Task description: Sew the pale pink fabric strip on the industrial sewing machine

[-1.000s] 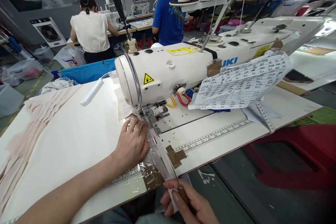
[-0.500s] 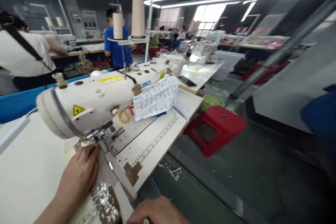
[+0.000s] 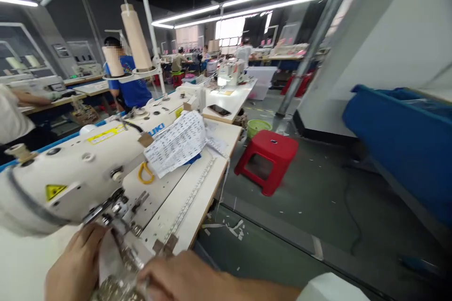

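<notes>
We find the left hand (image 3: 76,270) and the right hand (image 3: 176,275) cut off by the bottom edge and blurred, so we cannot tell either grip. The sewing machine (image 3: 70,174) runs off the left edge. The print on the paper sheet (image 3: 176,143) is too small to read.

White sewing machine (image 3: 70,169) with a yellow warning sticker (image 3: 54,191); beside it, a red stool (image 3: 266,155), a green basin (image 3: 257,127), and a blue bin (image 3: 399,146).
</notes>
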The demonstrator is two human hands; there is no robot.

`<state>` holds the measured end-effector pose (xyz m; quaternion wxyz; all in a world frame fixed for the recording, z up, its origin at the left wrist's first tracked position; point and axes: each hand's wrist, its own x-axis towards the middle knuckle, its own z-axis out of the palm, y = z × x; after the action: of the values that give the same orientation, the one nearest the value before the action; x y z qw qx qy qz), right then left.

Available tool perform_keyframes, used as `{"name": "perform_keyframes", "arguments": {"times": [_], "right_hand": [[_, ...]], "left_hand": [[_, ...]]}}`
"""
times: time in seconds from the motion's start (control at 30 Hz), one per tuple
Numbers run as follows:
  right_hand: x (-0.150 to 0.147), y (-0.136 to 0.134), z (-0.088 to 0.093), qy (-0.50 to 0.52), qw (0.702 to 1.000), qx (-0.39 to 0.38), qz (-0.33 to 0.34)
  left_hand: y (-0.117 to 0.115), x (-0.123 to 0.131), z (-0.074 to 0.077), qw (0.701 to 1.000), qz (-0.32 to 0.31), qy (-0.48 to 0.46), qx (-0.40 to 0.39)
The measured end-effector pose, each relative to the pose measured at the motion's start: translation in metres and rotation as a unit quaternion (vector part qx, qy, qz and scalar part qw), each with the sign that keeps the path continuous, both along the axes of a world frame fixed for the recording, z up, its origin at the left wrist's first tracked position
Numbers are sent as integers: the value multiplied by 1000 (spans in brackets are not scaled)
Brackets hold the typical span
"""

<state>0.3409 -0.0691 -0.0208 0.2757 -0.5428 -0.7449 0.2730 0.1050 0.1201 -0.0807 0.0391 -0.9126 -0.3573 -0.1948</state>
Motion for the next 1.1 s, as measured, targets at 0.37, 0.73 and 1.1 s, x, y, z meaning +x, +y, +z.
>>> {"name": "perform_keyframes", "arguments": {"times": [0.37,0.73,1.1], "right_hand": [[-26,54,-24,-96,980,136,-105],[-37,69,-11,-159,980,83,-90],[-36,70,-15,-129,985,83,-82]], "left_hand": [[-13,21,37,970,15,-213,-112],[-13,17,37,960,27,-222,-169],[-13,15,36,964,39,-207,-160]]}}
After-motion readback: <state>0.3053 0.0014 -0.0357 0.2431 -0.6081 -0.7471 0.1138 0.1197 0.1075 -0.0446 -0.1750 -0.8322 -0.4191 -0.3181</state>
